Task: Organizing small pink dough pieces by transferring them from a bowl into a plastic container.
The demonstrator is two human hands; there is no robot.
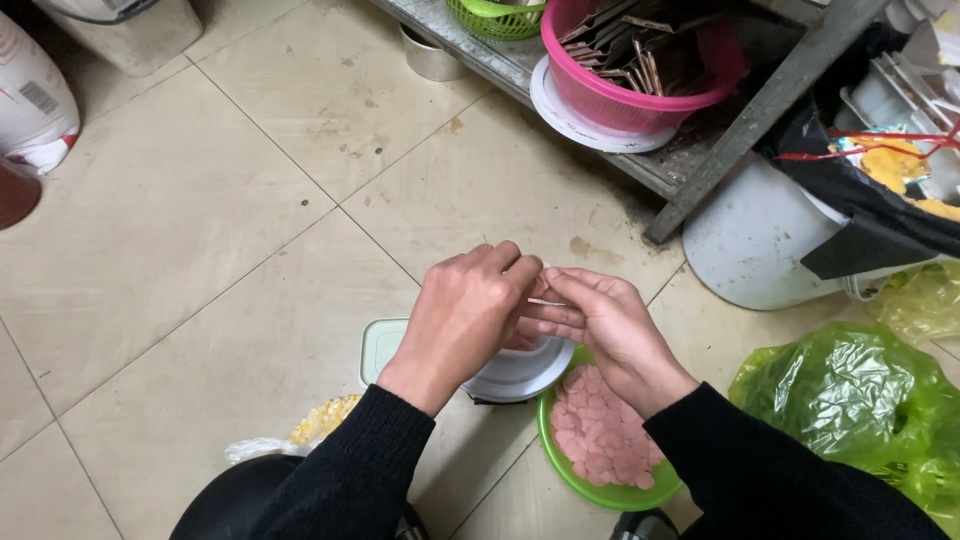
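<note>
My left hand (470, 310) and my right hand (605, 325) meet fingertip to fingertip over a round white plastic container (525, 370). Both are pinched narrow around something small and pale pink between them; I cannot tell its exact shape, since my fingers hide most of it. Just beside the container, under my right wrist, sits a green plate (560, 465) heaped with thin, round, smooth pink slices (600, 430). A pale green rectangular lid (380, 345) pokes out past my left hand. The floor (200, 250) is glossy beige tile, scuffed and stained, with open room to my left. To my right a crinkled green plastic bag (850, 400) crowds close, then a white bucket (760, 240). Ahead, a grimy metal shelf (520, 65) carries a pink slotted basket (630, 95).
</note>
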